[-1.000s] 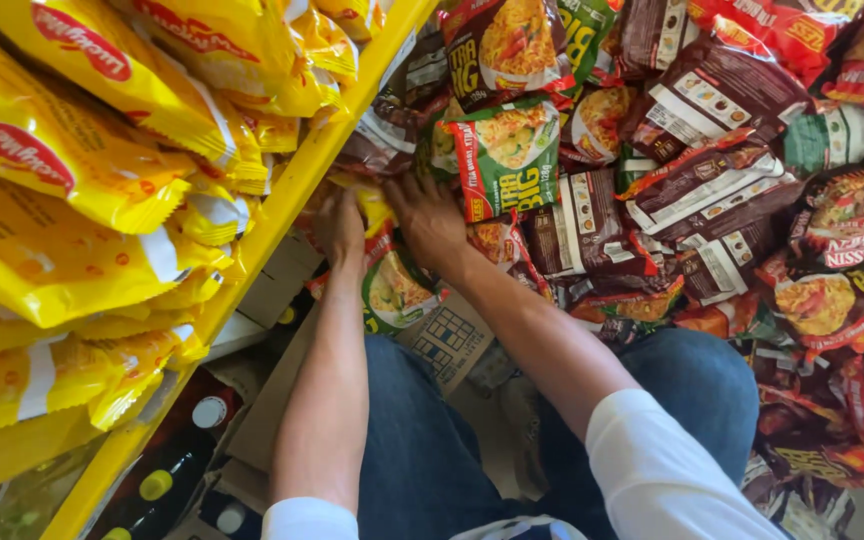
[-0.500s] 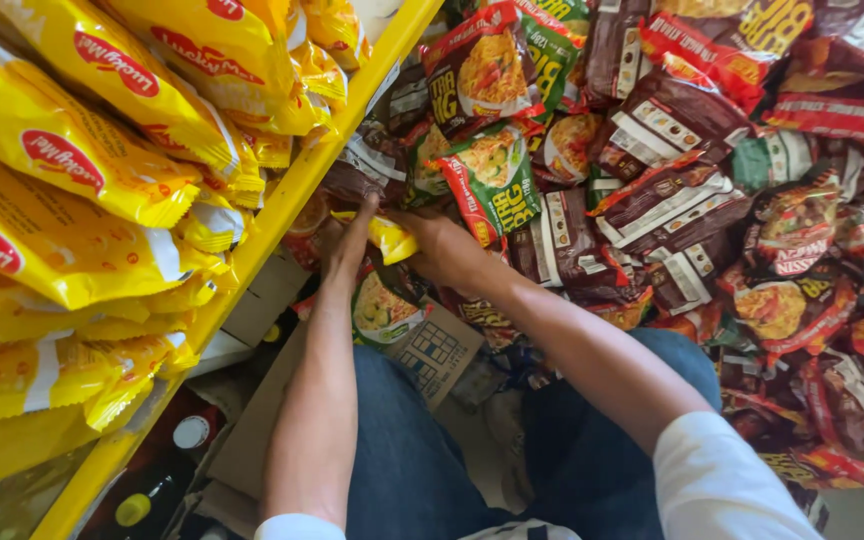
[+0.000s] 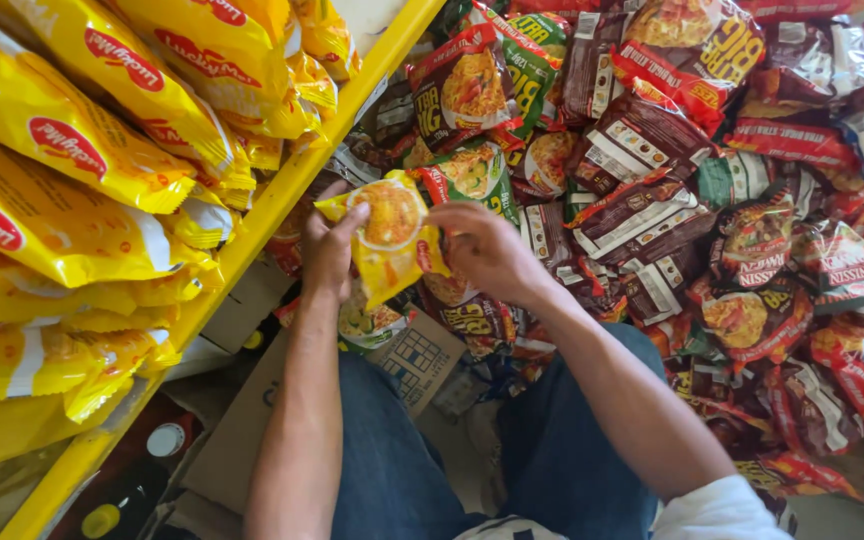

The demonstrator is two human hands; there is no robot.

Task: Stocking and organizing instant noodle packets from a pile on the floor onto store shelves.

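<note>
A yellow noodle packet (image 3: pixel 392 235) with a round picture of noodles is held between both hands above my lap. My left hand (image 3: pixel 329 245) grips its left edge, thumb on the front. My right hand (image 3: pixel 487 250) pinches its right side. Beneath the packet lie more packets, one green and white (image 3: pixel 367 325), resting on a flattened cardboard box (image 3: pixel 417 360). A green packet (image 3: pixel 477 175) lies just beyond the held one.
A yellow shelf edge (image 3: pixel 282 200) runs diagonally at left, stacked with large yellow noodle packs (image 3: pixel 72 150). A heap of brown, red and green packets (image 3: pixel 712 220) covers the right side. Bottles with caps (image 3: pixel 162 440) stand under the shelf. My jeans-clad knees (image 3: pixel 552 450) fill the bottom.
Both hands have lifted out of the pile toward me, bringing up the yellow packet, which is now turned face-up and held between them.
</note>
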